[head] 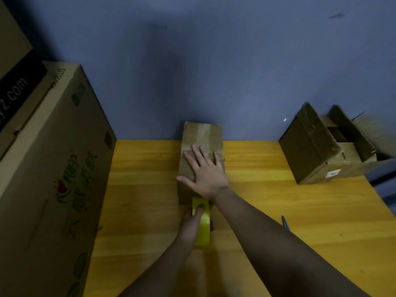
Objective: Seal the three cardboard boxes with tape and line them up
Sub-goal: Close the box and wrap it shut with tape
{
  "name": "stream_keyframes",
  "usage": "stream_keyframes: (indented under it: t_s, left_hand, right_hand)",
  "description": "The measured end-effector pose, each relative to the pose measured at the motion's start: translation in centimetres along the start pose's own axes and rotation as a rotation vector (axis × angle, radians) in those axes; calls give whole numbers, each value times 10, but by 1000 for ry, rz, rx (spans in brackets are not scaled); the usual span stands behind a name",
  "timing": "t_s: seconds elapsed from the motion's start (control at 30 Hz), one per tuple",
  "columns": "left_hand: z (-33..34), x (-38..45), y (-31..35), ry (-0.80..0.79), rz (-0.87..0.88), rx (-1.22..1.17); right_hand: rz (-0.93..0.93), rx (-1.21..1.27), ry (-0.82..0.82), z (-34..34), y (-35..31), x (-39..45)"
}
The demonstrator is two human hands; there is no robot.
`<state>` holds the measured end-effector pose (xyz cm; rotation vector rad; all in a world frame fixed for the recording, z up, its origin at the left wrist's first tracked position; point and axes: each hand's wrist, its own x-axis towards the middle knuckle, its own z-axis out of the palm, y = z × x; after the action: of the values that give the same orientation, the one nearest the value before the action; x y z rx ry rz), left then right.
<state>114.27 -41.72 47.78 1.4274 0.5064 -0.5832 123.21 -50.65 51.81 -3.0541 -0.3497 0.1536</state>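
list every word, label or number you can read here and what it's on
"z.com": end of a web address on the black band of the top carton at far left; the start is cut off.
Green characters and a fruit logo on the big carton: too blurred to read.
Small white label on the open box: too small to read.

Big carton (53, 168) blocks left; open box (330, 146) right.

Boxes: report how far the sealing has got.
Done: nothing clearly finished. In hand: the right hand presses flat on the closed middle box, which shows pale tape on top, while the left hand holds the yellow tape roll at its near end. Left: the open box at right, and lining up.
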Motion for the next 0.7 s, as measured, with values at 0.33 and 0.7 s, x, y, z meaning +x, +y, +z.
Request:
stream_keyframes:
  t_s: [0.33, 0.7]
  left_hand:
    - [-6, -5, -17, 28, 92, 78]
    - [-13, -3, -7, -3, 37, 161]
  right_hand:
    - [-63, 104, 113, -1, 1, -2]
    - [-170, 5, 13, -8, 42, -33]
